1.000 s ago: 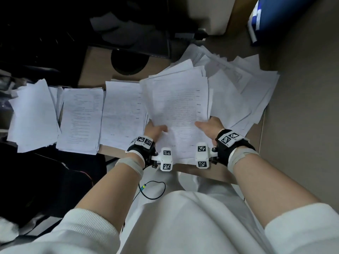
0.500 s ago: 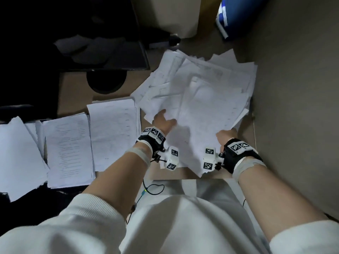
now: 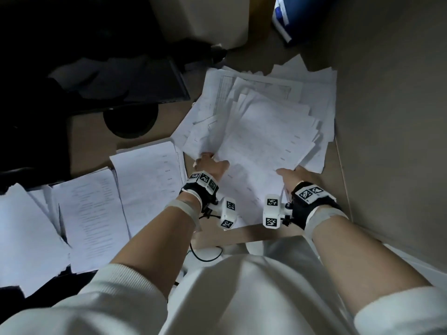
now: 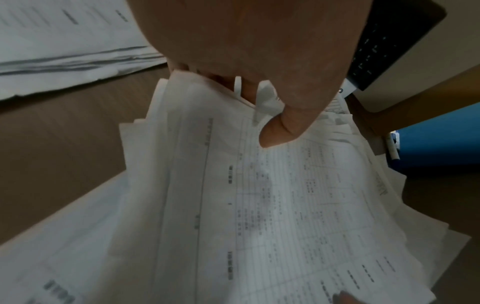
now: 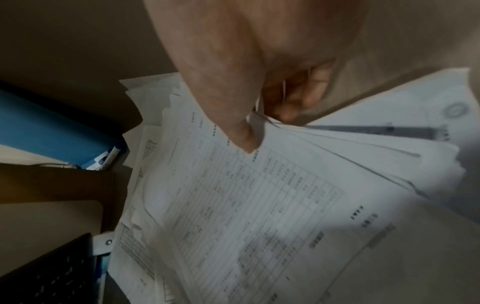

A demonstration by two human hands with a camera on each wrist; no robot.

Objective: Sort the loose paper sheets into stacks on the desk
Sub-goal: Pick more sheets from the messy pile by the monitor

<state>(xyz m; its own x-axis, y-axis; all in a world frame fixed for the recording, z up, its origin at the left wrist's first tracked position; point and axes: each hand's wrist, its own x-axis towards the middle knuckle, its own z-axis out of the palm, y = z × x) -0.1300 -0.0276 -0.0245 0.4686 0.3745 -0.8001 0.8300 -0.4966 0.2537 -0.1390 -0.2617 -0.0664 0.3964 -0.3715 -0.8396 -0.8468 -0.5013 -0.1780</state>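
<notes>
A messy pile of loose printed sheets (image 3: 271, 110) covers the right part of the brown desk (image 3: 92, 151), against the wall. My left hand (image 3: 211, 164) pinches the near left edge of a bundle of sheets (image 4: 272, 195), thumb on top and fingers underneath. My right hand (image 3: 291, 174) pinches the near right edge of the same bundle (image 5: 259, 195), thumb on top. To the left lie three sorted stacks: one (image 3: 150, 180) beside the pile, a second (image 3: 92, 221), and a third (image 3: 26, 240) overhanging the desk's edge.
A dark keyboard (image 3: 125, 78) and a round black base (image 3: 130, 119) sit behind the stacks. A blue folder (image 3: 297, 13) stands at the back right. A beige wall (image 3: 391, 117) runs close along the pile's right side. A thin cable (image 3: 205, 255) hangs below the desk edge.
Both hands have moved away from my body and right with the sheets, onto the loose pile. The head view has swung right, so the sorted stacks now sit further left.
</notes>
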